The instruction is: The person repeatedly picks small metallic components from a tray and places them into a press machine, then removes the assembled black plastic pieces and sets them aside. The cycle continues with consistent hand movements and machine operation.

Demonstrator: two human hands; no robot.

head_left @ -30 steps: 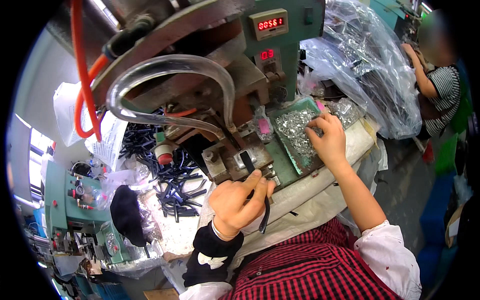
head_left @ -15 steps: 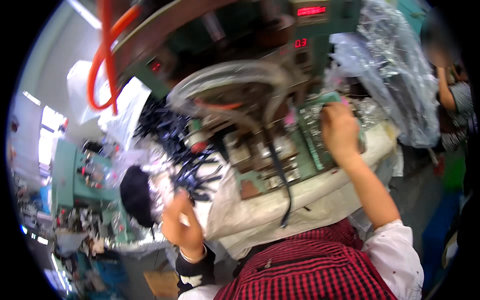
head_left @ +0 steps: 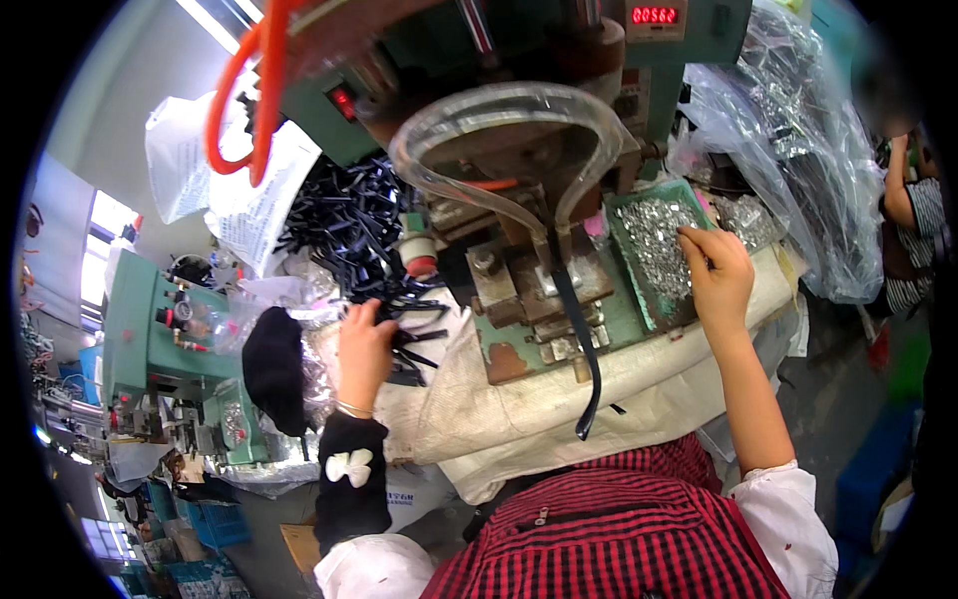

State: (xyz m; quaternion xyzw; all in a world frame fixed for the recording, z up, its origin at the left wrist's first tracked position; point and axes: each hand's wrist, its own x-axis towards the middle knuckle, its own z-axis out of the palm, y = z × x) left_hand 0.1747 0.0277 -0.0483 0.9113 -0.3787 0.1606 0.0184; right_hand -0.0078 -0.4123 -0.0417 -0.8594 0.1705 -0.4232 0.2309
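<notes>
My left hand [head_left: 364, 351] is at the near edge of a pile of black glasses temples [head_left: 344, 225]. Its fingers are bent against the ends of the strips, and whatever they grip is hidden. Over the right side of a green tray [head_left: 639, 299] full of small silvery metal parts [head_left: 661, 245], my right hand [head_left: 720, 278] holds thumb and fingertips in a pinch. Anything between them is too small to make out. Between my hands, one black glasses temple [head_left: 579, 344] sticks out of the metal fixture [head_left: 539, 290] toward me, its curved tip hanging over the cloth edge.
A green press machine [head_left: 664, 60] with a red display stands above the fixture, with a clear hose loop [head_left: 509, 95] in front. A red button [head_left: 419, 262] sits left of the fixture. Clear plastic sheeting [head_left: 798, 150] lies right, a black rounded object [head_left: 274, 369] left. Another person stands far right.
My left hand has moved up onto the edge of the temple pile. My right hand has shifted to the tray's right side, fingers pinched. The temple in the fixture stays. The view has steadied.
</notes>
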